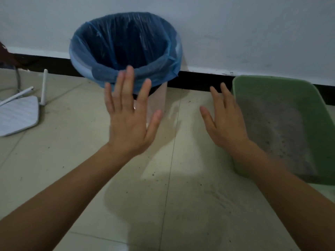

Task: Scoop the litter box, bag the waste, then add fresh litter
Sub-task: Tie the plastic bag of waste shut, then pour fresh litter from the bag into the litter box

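A green litter box (261,84) stands on the floor at the right, by the wall, with grey litter (277,127) inside. A waste bin lined with a blue plastic bag (125,46) stands against the wall at centre left. My left hand (130,122) is held out flat, fingers straight and spread, in front of the bin's lower rim. My right hand (226,120) is also flat and spread, just left of the litter box's near left wall. Neither hand holds anything. I see no scoop.
A white router (18,115) with antennas lies on the tiled floor at the left, with a cable behind it. Small litter grains are scattered over the tiles (172,196). A black skirting runs along the white wall.
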Available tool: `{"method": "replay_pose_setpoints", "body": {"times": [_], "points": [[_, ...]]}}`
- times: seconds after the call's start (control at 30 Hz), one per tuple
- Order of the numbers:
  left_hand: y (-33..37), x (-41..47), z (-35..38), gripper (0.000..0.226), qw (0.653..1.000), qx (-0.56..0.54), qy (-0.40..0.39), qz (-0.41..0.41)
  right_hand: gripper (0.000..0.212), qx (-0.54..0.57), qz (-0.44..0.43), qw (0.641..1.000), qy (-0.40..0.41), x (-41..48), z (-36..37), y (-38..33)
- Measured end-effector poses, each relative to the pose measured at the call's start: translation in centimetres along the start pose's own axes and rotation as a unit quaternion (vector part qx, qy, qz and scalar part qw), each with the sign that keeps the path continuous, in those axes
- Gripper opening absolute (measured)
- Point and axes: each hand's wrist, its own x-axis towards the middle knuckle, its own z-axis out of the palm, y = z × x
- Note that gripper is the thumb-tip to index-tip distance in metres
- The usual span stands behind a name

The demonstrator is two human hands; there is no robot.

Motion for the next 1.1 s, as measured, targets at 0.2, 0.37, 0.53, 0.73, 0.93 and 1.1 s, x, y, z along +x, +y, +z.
{"method": "replay_pose_setpoints", "body": {"times": [0.2,0.37,0.53,0.73,0.93,1.1], "points": [[4.6,-0.1,1.2,0.069,0.99,0.035,-0.136,-0.01,0.07,-0.095,-0.003,0.994,0.048,-1.7,-2.8,4.2],[7.3,4.2,-2.1,0.072,0.98,0.043,-0.19,-0.026,0.074,-0.119,0.009,0.991,0.054,-1.6,-9.8,4.5],[7.8,13.8,-12.5,0.068,0.987,0.035,-0.149,-0.042,0.074,-0.104,0.007,0.992,0.074,0.9,-21.3,0.4],[5.7,27.2,-30.5,0.071,0.981,0.056,-0.158,-0.101,0.073,-0.102,-0.025,0.99,0.097,7.0,-41.0,-8.5],[6.1,42.1,-55.5,0.065,0.981,0.066,-0.105,-0.148,0.071,-0.083,-0.05,0.99,0.106,9.4,-66.1,-21.9],[8.5,44.9,-70.7,0.063,0.975,0.097,-0.065,-0.191,0.069,-0.024,-0.121,0.986,0.114,7.8,-77.4,-30.2]]}}
